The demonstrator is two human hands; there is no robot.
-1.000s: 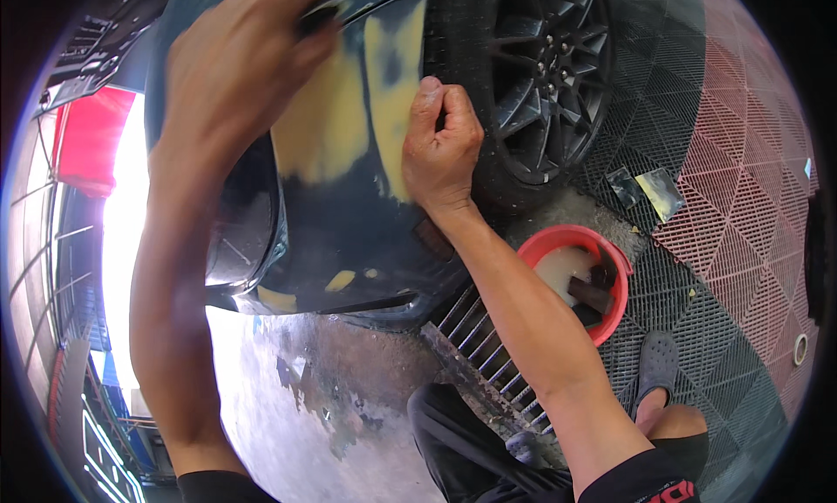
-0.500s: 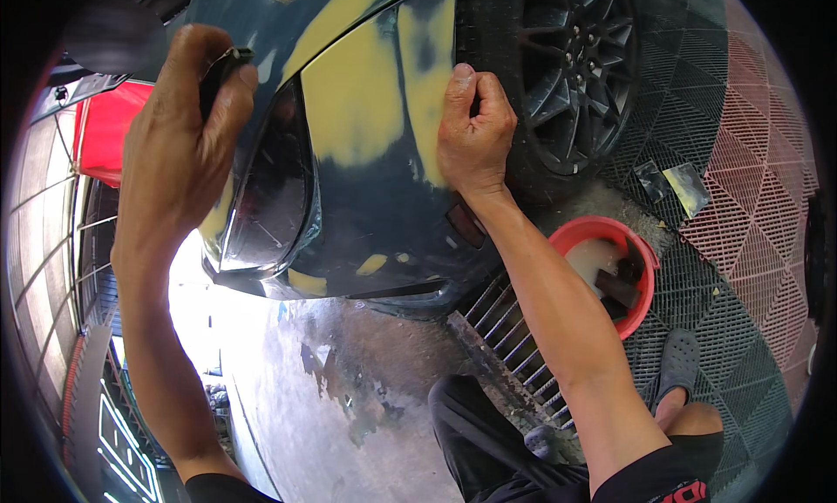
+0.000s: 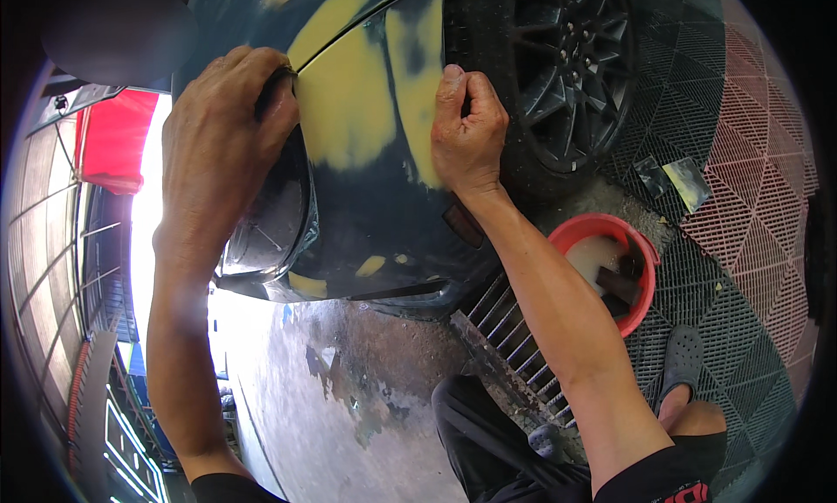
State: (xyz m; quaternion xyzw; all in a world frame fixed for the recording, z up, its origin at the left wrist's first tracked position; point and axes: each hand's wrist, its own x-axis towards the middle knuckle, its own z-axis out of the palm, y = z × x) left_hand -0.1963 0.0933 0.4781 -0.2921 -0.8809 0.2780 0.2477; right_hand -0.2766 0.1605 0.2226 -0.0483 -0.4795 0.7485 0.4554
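In front of me is a dark blue-grey car's front corner [image 3: 384, 233] with smooth yellow filler patches [image 3: 344, 102]. My left hand [image 3: 222, 137] is closed in a pinch at the panel seam above the headlight [image 3: 270, 220], covering part of that lamp. Between its thumb and fingers is a small, thin dark piece, mostly hidden, whose kind I cannot make out. My right hand [image 3: 471, 132] is curled into a loose fist against the yellow-patched fender, beside the wheel arch edge. Its thumb lies over the bent fingers; whatever they hold, if anything, is hidden.
A black spoked wheel [image 3: 571, 76] stands right of the fender. Below it, a red bucket [image 3: 647, 281] holds cloudy water and dark blocks. Flat packets [image 3: 687, 185] lie on the grid floor mat [image 3: 750, 241]. A metal drain grate [image 3: 514, 333] runs beside my knee.
My left hand has moved right and slightly down with the small dark piece, onto the seam by the yellow filler. My right hand stays in nearly the same place on the fender.
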